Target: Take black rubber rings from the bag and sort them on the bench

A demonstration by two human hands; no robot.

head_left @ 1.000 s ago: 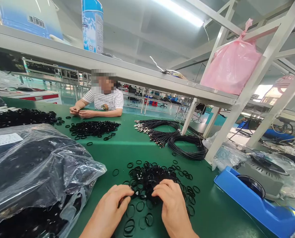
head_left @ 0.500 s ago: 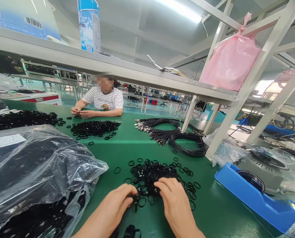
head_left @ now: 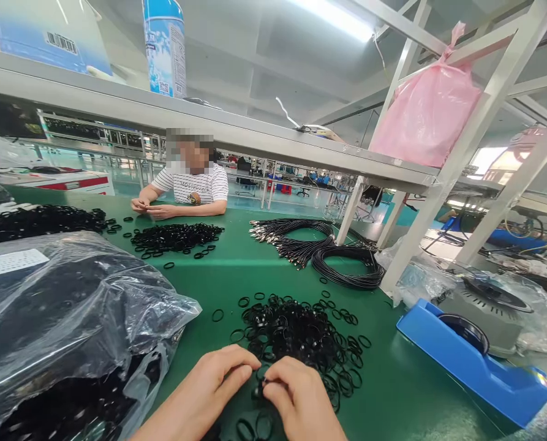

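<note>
A heap of small black rubber rings (head_left: 296,334) lies on the green table (head_left: 236,275) just in front of me. My left hand (head_left: 209,386) and my right hand (head_left: 296,398) are close together at the near edge of the heap, fingertips pinching a few black rings (head_left: 259,387) between them. More loose rings lie under and around my hands.
A large clear plastic bag of black rings (head_left: 66,318) fills the left. A blue tape dispenser (head_left: 475,361) sits at right, coiled black cables (head_left: 347,266) beyond. A person in a striped shirt (head_left: 190,184) sits across with another ring pile (head_left: 174,236). A pink bag (head_left: 427,116) hangs on the shelf frame.
Both hands have drawn back toward me from the top of the heap and come together, now pinching a few rings between the fingertips.
</note>
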